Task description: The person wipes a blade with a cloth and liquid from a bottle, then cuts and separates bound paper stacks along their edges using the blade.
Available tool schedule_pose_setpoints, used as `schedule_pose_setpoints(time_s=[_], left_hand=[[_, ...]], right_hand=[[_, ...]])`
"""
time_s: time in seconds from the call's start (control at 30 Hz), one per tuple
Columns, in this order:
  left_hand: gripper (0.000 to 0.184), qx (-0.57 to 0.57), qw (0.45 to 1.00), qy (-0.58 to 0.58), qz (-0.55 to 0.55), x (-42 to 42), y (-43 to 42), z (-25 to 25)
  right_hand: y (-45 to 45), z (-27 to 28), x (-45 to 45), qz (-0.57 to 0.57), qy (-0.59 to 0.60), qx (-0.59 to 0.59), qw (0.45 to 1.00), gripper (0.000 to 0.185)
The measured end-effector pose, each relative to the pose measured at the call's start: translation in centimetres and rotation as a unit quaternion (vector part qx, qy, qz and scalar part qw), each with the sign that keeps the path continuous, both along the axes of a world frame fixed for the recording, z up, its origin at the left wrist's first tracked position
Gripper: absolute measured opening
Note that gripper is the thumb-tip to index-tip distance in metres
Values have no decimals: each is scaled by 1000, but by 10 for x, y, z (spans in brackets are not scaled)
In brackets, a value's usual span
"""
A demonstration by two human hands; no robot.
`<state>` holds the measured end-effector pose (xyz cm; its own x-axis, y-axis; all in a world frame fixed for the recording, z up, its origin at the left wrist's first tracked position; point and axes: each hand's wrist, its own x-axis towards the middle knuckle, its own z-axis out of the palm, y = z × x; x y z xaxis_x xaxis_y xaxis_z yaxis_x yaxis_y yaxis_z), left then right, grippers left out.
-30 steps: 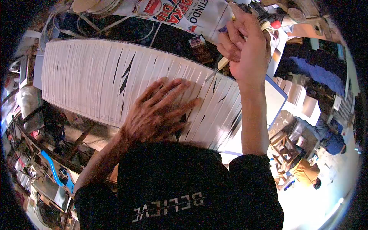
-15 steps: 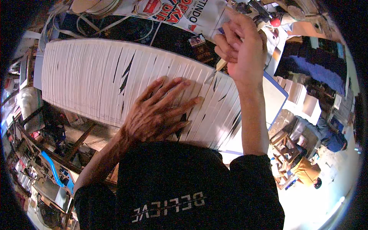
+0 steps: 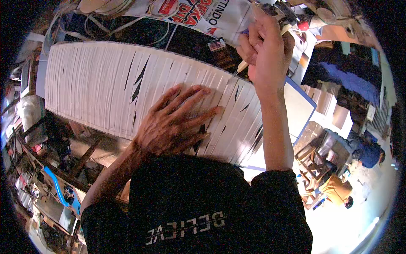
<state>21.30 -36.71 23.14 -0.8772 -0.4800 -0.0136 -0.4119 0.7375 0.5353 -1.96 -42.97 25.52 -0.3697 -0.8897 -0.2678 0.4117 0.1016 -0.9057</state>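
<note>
A long panel of narrow white strips, with dark gaps between some of them, lies across the view. My left hand rests on its middle, fingers spread and palm down. Above the panel's far edge, toward the right, my right hand is closed round a thin tool with a pale handle. The tool's narrow tip points down to the strips near that edge. Most of the handle is hidden by my fingers.
Beyond the panel lie a printed white sack, a small dark box and a looped pale strap. A blue-edged white board sticks out at the right. Two people are farther off at the right.
My right hand and the tool have moved slightly up and left, toward the panel's far edge. My left hand has stayed in place on the strips.
</note>
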Motion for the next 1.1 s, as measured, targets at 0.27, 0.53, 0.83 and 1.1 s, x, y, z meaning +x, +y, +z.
schedule_pose_setpoints(time_s=[0.27, 0.53, 0.83, 1.1], left_hand=[[60, -8, 1000, 7, -2, 1, 0, -2], [61, -7, 1000, 2, 0, 3, -2, -5], [70, 4, 996, 92, 12, 7, -1, -17], [68, 1, 998, 57, 14, 5, -1, -12]], right_hand=[[-2, 14, 11, -53, 96, -3, 994, 45], [-17, -35, -17, -94, 95, -95, 986, 31], [1, 32, 11, -57, -3, 12, 998, 47], [-7, 6, 7, 9, -17, 8, 1000, 40]])
